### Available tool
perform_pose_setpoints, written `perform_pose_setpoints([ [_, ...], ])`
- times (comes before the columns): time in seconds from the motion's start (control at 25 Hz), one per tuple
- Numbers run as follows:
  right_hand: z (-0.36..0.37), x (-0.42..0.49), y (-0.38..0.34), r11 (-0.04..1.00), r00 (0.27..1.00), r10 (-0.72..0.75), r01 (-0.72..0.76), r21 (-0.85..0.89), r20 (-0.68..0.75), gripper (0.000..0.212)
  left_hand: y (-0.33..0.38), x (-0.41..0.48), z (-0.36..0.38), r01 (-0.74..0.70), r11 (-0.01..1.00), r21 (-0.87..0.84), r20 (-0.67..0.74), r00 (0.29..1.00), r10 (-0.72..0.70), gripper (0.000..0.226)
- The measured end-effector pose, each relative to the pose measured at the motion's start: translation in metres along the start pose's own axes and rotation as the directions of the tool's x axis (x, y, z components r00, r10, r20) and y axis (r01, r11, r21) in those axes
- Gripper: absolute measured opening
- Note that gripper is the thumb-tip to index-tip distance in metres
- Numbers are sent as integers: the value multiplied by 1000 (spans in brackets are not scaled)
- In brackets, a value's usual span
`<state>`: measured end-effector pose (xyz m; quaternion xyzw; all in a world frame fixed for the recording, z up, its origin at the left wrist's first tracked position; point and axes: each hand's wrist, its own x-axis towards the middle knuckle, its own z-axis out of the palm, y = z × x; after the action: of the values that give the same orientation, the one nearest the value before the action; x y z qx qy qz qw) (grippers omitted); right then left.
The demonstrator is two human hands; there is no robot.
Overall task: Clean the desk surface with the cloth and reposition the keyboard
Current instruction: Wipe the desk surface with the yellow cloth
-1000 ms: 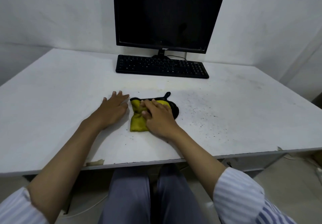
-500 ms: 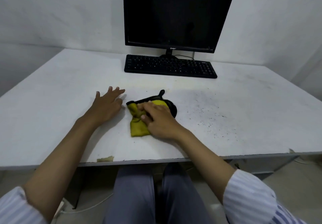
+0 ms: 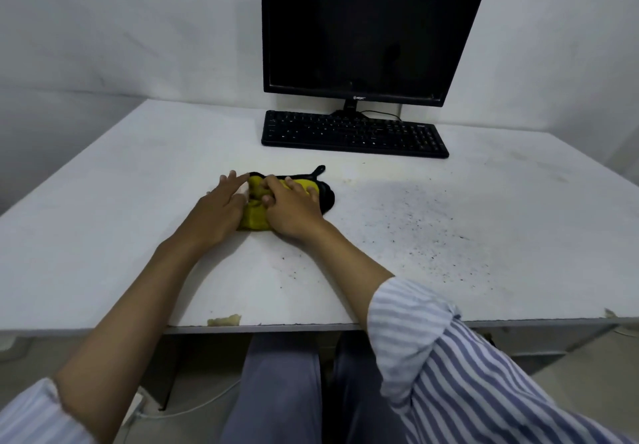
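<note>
Head view
Counter: a white, flat-topped counter (image 3: 103, 201) with a chipped front edge, seen from above and in front.
Cloth: a crumpled yellow cloth with black trim and a black hanging loop (image 3: 257, 219), lying on the counter near its middle, in front of the keyboard and well apart from it.
Right hand: the right hand (image 3: 294, 210) lies palm down on the cloth, fingers bent and pressing into the folds; its grip is partly closed on the fabric, which stays on the counter.
Left hand: the left hand (image 3: 218, 212) lies flat beside the cloth on its left, fingers stretched out, touching the yellow edge; its grip is loose and has hold of nothing.
Keyboard: a black, full-width computer keyboard (image 3: 352, 134) lies at the back of the counter, just in front of the monitor stand, its right end slightly nearer the person.
Monitor: a black flat-screen monitor (image 3: 363, 29) stands behind the keyboard, screen dark.
Dirt: dark specks (image 3: 422, 222) are scattered over the counter to the right of the cloth.
Sleeves: blue-and-white striped shirt sleeves (image 3: 449, 357) are pushed up both forearms.
Front edge: a small yellowish chipped patch (image 3: 224, 321) sits on the near edge, below the left forearm.
</note>
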<state>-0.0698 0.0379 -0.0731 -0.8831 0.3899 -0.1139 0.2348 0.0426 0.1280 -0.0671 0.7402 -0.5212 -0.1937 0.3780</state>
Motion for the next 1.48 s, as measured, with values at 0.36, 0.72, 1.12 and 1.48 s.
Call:
perform_pose_setpoints([
  [0.36,14,-86,-11,980,978,-200,201,-12,60,39,-17,-5,-19,43,999,28,11,999,-44,47],
  [0.72,15,-18,-22,998,999,-30,29,-64,-13,45,-23,-7,-16,70,997,29,49,996,-72,48],
  [1.12,2,-65,-4,996,999,-36,36,-77,-4,36,-21,-3,-12,41,980,192,87,994,-59,51],
  [1.48,-14,-61,28,982,993,110,-116,-150,-48,49,7,0,27,-63,989,134,203,979,35,52],
])
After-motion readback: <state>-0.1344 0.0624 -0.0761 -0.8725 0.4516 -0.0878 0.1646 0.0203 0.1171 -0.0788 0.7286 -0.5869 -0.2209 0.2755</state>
